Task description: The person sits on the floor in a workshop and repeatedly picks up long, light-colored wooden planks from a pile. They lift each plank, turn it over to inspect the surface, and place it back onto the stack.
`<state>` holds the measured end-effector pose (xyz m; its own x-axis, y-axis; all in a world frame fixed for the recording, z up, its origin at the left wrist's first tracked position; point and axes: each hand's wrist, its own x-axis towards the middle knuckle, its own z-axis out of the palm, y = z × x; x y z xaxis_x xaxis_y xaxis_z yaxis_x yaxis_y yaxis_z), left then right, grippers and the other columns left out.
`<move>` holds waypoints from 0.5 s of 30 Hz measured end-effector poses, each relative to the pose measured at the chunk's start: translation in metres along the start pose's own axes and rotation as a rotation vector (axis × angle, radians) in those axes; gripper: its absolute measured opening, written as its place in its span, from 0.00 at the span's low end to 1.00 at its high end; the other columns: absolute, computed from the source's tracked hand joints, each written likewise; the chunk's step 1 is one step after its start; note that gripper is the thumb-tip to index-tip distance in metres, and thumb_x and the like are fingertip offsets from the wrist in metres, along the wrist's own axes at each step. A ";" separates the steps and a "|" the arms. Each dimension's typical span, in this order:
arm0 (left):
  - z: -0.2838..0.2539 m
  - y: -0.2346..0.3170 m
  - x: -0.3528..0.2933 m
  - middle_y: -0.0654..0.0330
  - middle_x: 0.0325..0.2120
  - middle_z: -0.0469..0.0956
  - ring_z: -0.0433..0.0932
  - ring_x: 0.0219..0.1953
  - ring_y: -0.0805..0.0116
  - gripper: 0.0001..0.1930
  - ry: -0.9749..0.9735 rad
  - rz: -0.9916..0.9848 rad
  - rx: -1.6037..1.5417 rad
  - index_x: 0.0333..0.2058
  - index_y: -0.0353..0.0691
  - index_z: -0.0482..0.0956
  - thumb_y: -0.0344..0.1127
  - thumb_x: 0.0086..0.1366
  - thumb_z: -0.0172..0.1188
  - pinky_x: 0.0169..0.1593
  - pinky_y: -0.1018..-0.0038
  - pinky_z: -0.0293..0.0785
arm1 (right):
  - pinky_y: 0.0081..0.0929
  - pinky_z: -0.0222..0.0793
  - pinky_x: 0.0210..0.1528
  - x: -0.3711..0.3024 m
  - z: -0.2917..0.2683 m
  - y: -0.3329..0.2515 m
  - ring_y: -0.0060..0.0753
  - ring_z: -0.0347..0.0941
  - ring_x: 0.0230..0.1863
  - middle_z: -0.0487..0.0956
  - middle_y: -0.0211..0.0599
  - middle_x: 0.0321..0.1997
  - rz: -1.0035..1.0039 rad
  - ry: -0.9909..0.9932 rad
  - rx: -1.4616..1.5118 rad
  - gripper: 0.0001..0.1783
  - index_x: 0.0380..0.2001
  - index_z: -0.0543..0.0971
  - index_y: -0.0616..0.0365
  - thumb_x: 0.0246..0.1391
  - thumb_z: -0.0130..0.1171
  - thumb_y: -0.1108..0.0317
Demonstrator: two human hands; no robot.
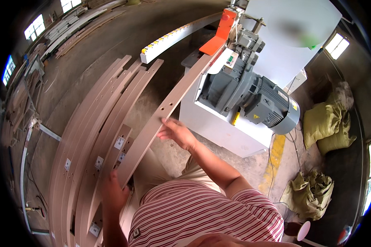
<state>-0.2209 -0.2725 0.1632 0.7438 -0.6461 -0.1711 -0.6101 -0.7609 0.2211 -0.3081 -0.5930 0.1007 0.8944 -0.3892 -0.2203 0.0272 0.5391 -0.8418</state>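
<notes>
A long brown board (152,119) with drilled holes slants from my lap up to the machine, where its far end runs beneath an orange guard (220,35). My left hand (115,191) is closed on the board's near end, at its left edge. Farther along, my right hand (175,133) grips the right edge, thumb on top near the holes and fingers curled low at the side. Beside the board on the left lie stacks of similar brown boards (99,99), several bearing white labels (119,142).
A grey motor (268,105) sits on the machine's white base (231,140). Behind the stacks, a white curved conveyor rail (169,39) with yellow rollers extends away. Yellow-green sacks (325,123) and a crumpled sack (309,195) stand right, with cables on the floor. Long planks (74,31) lie far left.
</notes>
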 end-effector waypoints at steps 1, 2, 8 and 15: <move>0.001 -0.022 -0.013 0.46 0.50 0.73 0.74 0.49 0.44 0.38 0.020 -0.018 0.026 0.59 0.37 0.62 0.32 0.49 0.69 0.54 0.54 0.70 | 0.30 0.76 0.43 0.003 0.002 -0.004 0.34 0.79 0.40 0.78 0.40 0.39 -0.023 -0.007 0.004 0.26 0.49 0.70 0.62 0.62 0.57 0.49; 0.001 -0.039 -0.025 0.46 0.51 0.73 0.74 0.49 0.43 0.38 0.034 -0.034 0.061 0.59 0.37 0.63 0.31 0.48 0.69 0.54 0.54 0.71 | 0.31 0.76 0.46 0.010 -0.001 -0.005 0.35 0.79 0.42 0.77 0.40 0.39 -0.044 -0.021 0.021 0.27 0.50 0.70 0.62 0.62 0.58 0.49; -0.007 -0.069 -0.081 0.46 0.47 0.73 0.74 0.48 0.42 0.38 0.171 -0.089 0.008 0.58 0.43 0.64 0.26 0.44 0.65 0.49 0.52 0.74 | 0.25 0.77 0.48 0.032 0.032 0.009 0.28 0.79 0.45 0.80 0.38 0.46 -0.030 -0.167 0.223 0.17 0.51 0.71 0.62 0.67 0.52 0.61; -0.018 -0.100 -0.090 0.55 0.40 0.80 0.78 0.44 0.71 0.21 -0.751 -0.352 -1.117 0.51 0.29 0.74 0.31 0.59 0.61 0.46 0.69 0.76 | 0.26 0.76 0.49 0.036 0.060 0.023 0.23 0.77 0.43 0.79 0.27 0.45 -0.079 -0.284 0.447 0.13 0.45 0.73 0.56 0.64 0.57 0.60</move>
<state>-0.2217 -0.1375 0.1740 0.2708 -0.5812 -0.7674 0.3797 -0.6681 0.6399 -0.2484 -0.5496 0.1032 0.9659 -0.2574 0.0292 0.2314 0.8063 -0.5444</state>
